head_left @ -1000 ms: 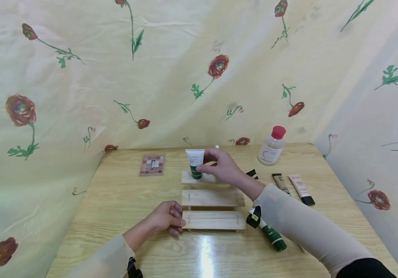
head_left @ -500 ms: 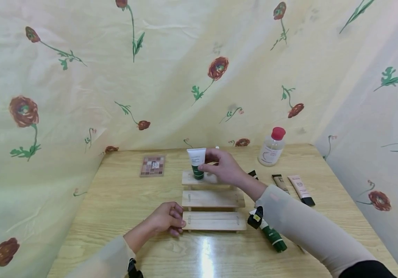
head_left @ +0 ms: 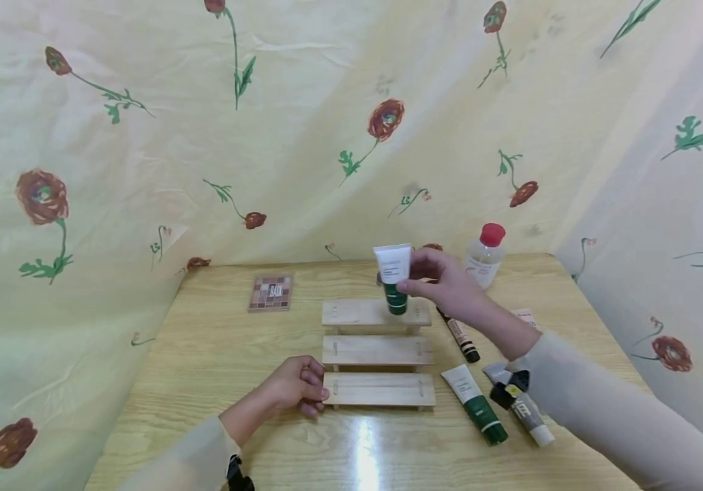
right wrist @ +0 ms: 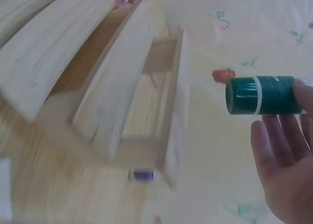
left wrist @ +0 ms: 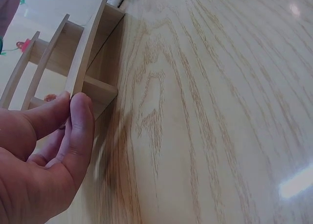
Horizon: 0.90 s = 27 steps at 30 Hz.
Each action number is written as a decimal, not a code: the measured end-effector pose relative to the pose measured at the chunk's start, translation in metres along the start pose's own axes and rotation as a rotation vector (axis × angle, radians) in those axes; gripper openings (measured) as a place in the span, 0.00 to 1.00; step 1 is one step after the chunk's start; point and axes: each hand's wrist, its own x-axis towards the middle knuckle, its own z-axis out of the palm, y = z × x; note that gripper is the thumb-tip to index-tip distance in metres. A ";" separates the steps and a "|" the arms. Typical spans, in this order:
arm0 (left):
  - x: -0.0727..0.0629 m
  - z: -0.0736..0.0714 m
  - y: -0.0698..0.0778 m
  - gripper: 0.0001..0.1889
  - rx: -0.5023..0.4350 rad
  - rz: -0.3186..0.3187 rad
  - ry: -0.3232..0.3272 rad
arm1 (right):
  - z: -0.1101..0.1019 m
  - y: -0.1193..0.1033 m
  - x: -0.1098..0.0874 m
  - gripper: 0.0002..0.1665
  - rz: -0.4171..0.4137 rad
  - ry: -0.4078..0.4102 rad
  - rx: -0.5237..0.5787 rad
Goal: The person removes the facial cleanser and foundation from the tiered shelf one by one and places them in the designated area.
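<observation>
My right hand (head_left: 449,283) holds a white and green squeeze tube (head_left: 393,269) upright, cap down, over the right end of the top step of a three-step wooden display stand (head_left: 376,350). Thumb and fingers grip the tube from its right side. In the right wrist view the tube's green cap end (right wrist: 266,94) points toward the stand, with a gap between them. My left hand (head_left: 296,387) pinches the left end of the lowest step. The left wrist view shows thumb and index finger meeting at that board's edge (left wrist: 80,70).
Right of the stand lie a larger green and white tube (head_left: 476,407), a grey tube (head_left: 529,416) and a dark-capped tube (head_left: 460,339). A red-capped bottle (head_left: 485,262) stands behind my right wrist. An eyeshadow palette (head_left: 270,293) lies at back left. A patterned cloth (head_left: 302,136) hangs behind the table.
My right hand has carried the tube from the left end of the top step to the right and slightly up. The left hand has stayed on the lowest step.
</observation>
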 end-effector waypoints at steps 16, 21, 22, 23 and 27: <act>-0.003 0.004 -0.013 0.27 -0.050 0.087 0.053 | -0.096 0.058 -0.109 0.23 0.116 0.091 -0.122; -0.006 0.005 -0.015 0.29 -0.051 0.094 0.073 | -0.121 0.080 -0.139 0.24 0.181 0.092 -0.140; -0.006 0.006 -0.015 0.29 -0.050 0.098 0.077 | -0.126 0.084 -0.145 0.25 0.203 0.094 -0.151; -0.007 0.006 -0.016 0.29 -0.045 0.106 0.081 | -0.131 0.088 -0.151 0.26 0.224 0.102 -0.163; -0.009 0.009 -0.016 0.29 -0.036 0.133 0.106 | -0.147 0.105 -0.171 0.31 0.317 0.092 -0.215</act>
